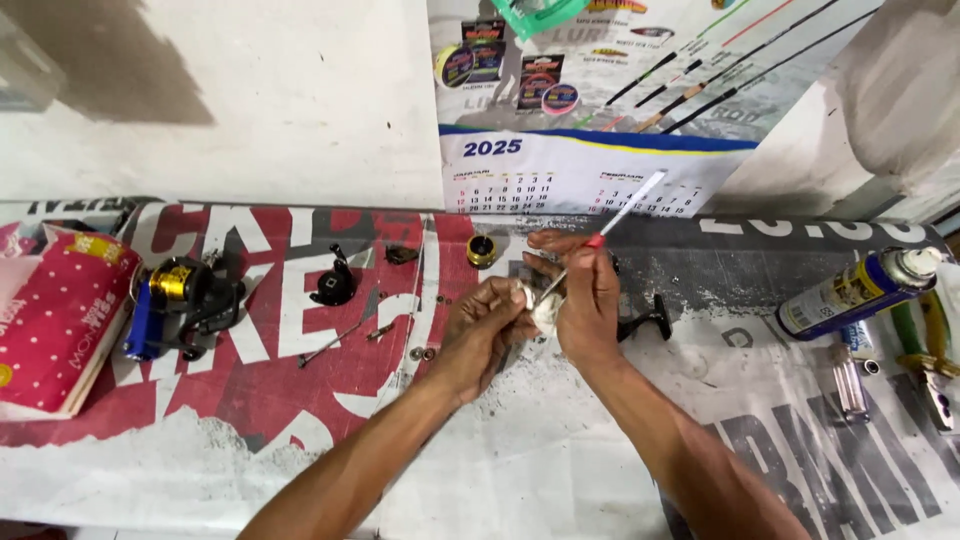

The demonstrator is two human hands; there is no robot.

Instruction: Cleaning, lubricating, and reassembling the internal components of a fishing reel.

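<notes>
My left hand (482, 330) grips a small pale part (542, 310) at the middle of the bench. My right hand (585, 295) pinches a thin white brush-like tool with a red band (618, 217), its lower end on that part. The two hands touch each other. A fishing reel body, black with blue and gold (178, 300), lies at the left. Close by are a black reel piece (335, 285), a gold ring-shaped piece (481, 250) and a thin metal shaft (330, 345).
A printed banner (300, 400) covers the bench. A red dotted tissue pack (55, 315) lies at the far left. A blue and yellow spray can (850, 290) lies at the right beside a green-handled tool (925, 345). A calendar poster (590, 170) hangs on the wall.
</notes>
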